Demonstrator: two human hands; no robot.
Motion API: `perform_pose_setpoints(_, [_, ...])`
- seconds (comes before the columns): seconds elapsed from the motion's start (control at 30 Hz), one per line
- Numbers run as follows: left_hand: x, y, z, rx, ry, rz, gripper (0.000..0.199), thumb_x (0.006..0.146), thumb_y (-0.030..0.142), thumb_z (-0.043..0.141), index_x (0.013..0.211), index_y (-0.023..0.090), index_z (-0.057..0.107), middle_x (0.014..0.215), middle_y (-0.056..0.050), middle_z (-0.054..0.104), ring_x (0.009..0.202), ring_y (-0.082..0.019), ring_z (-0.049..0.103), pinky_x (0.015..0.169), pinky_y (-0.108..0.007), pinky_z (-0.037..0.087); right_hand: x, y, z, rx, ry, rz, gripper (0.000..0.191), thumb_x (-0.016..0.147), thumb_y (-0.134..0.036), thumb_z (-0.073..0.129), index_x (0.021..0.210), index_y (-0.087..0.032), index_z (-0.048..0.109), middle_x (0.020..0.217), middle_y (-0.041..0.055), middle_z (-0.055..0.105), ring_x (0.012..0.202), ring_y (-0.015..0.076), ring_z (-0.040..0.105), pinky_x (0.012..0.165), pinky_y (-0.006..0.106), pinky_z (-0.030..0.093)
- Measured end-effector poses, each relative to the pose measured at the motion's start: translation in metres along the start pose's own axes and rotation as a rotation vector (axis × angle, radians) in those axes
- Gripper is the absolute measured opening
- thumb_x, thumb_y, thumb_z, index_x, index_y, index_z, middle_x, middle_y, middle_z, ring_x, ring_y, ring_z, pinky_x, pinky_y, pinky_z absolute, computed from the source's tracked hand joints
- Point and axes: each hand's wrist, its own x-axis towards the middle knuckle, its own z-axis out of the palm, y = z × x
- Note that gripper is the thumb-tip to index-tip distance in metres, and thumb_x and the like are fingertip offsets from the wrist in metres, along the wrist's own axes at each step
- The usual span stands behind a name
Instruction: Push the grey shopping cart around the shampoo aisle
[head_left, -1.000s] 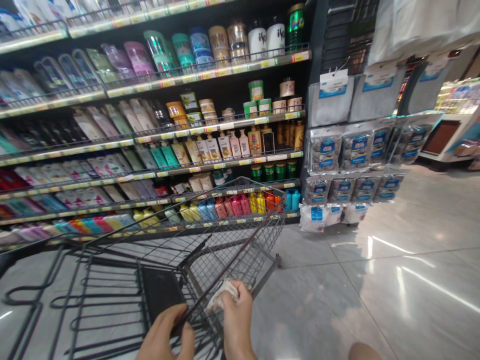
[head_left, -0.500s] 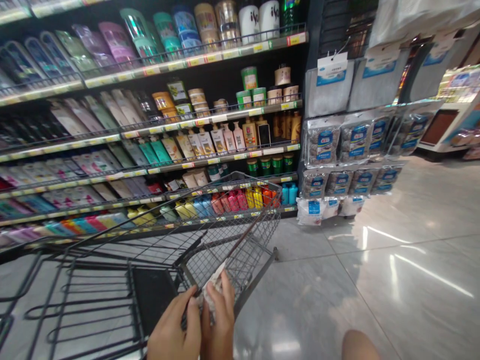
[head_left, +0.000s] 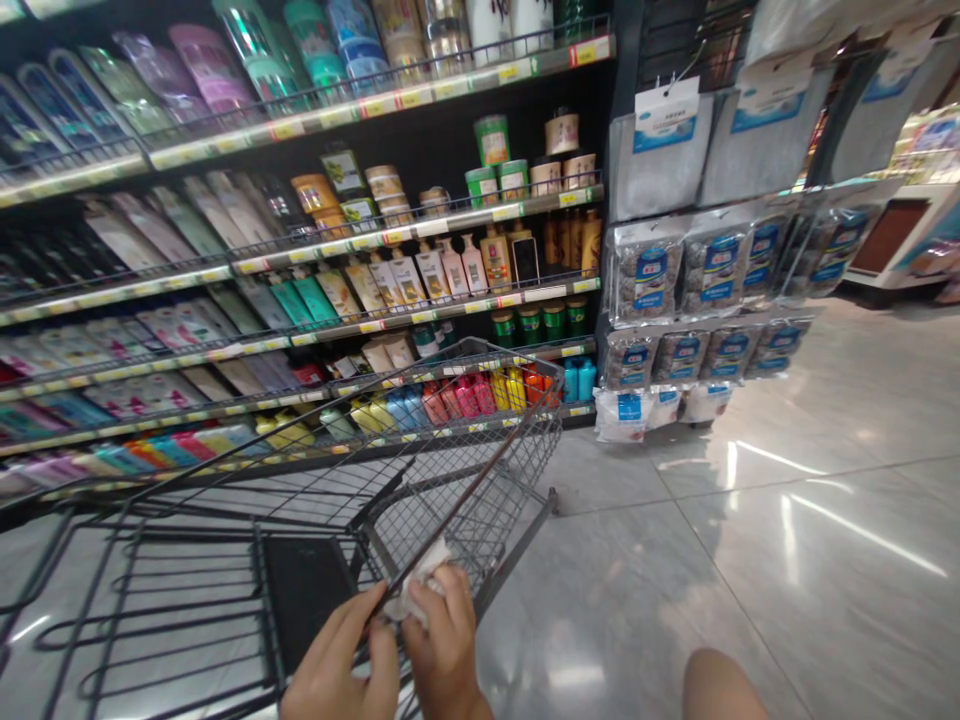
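R hand (head_left: 444, 635) pinches a crumpled whitish cloth (head_left: 420, 590), maybe tissue, against the top rim of the wire cart (head_left: 480, 500). L hand (head_left: 341, 655) grips the same rim just beside it, thumb & fingers curled round. Cart stands on the grey floor (head_left: 637, 590) by shelves (head_left: 420, 235) w/ bottles & jars, packs of scourers (head_left: 649, 275) hanging to the right.

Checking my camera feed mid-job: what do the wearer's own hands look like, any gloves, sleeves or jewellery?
The left hand and right hand are both ungloved, with slender fingers. No sleeve, watch, cable or marking shows on either. The picture is too soft to rule out a thin ring.
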Motion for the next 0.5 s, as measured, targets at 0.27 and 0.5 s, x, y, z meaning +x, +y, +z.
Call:
perform_pose_setpoints(0.27, [0.003,0.002,0.002,0.014,0.071,0.031,0.023,0.082,0.022,0.044,0.096,0.019,0.062,0.084,-0.004,0.071,0.074,-0.017,0.069,0.072,-0.026,0.055,-0.018,0.027,0.004,0.009,0.030,0.102,0.033,0.075,0.001,0.043,0.091,-0.023,0.059,0.088,0.0042,0.060,0.084,0.0176,0.059,0.077,0.030,0.049])
perform_pose_setpoints(0.5, [0.003,0.004,0.001,0.020,0.081,0.029,0.024,0.081,0.020,0.045,0.096,0.019,0.063,0.084,-0.004,0.071,0.074,-0.017,0.069,0.072,-0.026,0.055,-0.034,0.068,0.006,0.026,0.016,0.377,0.032,0.065,0.003,0.043,0.078,-0.022,0.059,0.089,0.0025,0.060,0.089,0.0171,0.059,0.081,0.028,0.046])
